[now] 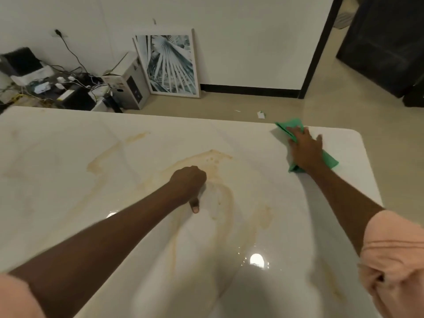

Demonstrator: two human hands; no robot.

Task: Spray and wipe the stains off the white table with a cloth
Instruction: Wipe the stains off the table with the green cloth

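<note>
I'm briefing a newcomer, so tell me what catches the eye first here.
The brown stains smeared across the middle of the white table stand out first. Next is the green cloth under the flat right hand near the far right corner. The left hand rests as a fist on the stains.

Setting: room in a home or small home office, lived-in, not a lab or workshop. Evidence: large glossy white table (68,157) with rounded corner, standing on a beige tiled floor (332,115). Plain white walls, dark skirting. Framed palm-leaf print (169,63) leaning on the wall at floor level, unhung. Left of it, a white boxed appliance (130,86); type cannot be told. Far left: tangle of cables, chargers and power strips (57,86), one lead running up to a wall socket (58,33). Dark doorway frame (319,49) at right, dark cabinet beyond
</note>
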